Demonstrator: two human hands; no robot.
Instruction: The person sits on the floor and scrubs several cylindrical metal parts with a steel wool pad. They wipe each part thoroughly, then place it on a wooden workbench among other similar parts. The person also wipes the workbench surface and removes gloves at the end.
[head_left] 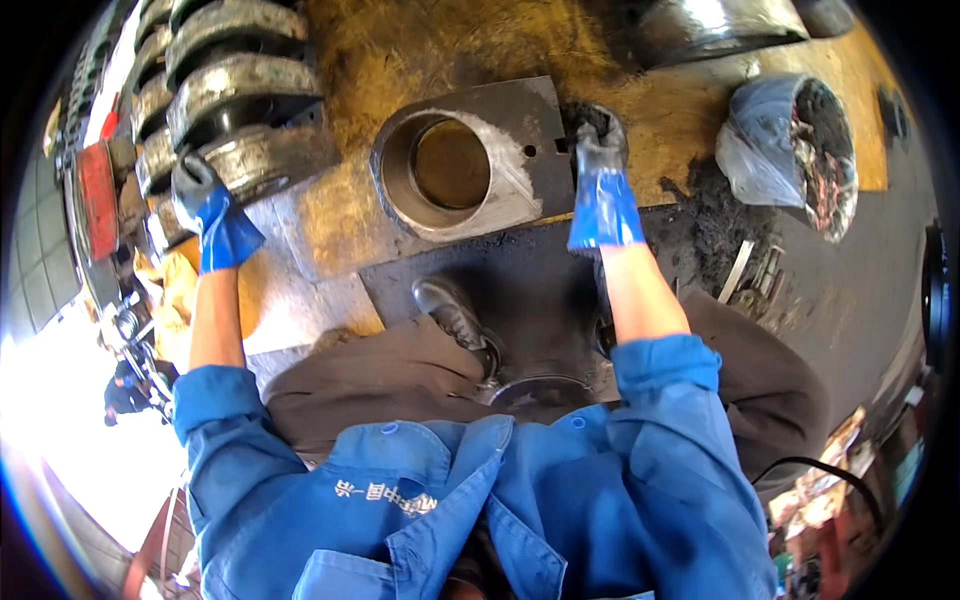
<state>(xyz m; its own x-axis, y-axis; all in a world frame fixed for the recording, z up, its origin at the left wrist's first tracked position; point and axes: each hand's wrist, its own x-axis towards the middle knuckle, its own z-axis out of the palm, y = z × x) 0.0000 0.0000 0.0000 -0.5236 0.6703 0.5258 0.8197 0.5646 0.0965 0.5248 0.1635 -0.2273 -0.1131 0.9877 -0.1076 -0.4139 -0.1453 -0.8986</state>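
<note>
A heavy metal block point(525, 170) with a large round bore lies on the stained yellow-brown worktop in front of me. Its near left end is rounded, and its face is part bright, part dark. My right hand point(600, 150), in a blue glove with a dark grey hand part, is closed at the block's right edge; the fingertips are partly hidden. Farther left, my left hand point(200, 195) wears a matching glove. Its fingers are curled against the near end of a row of thick curved metal half-rings point(255, 160), and what they grip, if anything, is hidden.
A plastic-lined bucket point(780, 145) of dark scraps stands at the right. Dark grit point(720, 225) is heaped along the worktop's near edge. A large shiny metal cylinder point(715, 25) sits at the far right. Loose metal pieces point(760, 275) lie beside my right knee. A red part point(97, 200) stands far left.
</note>
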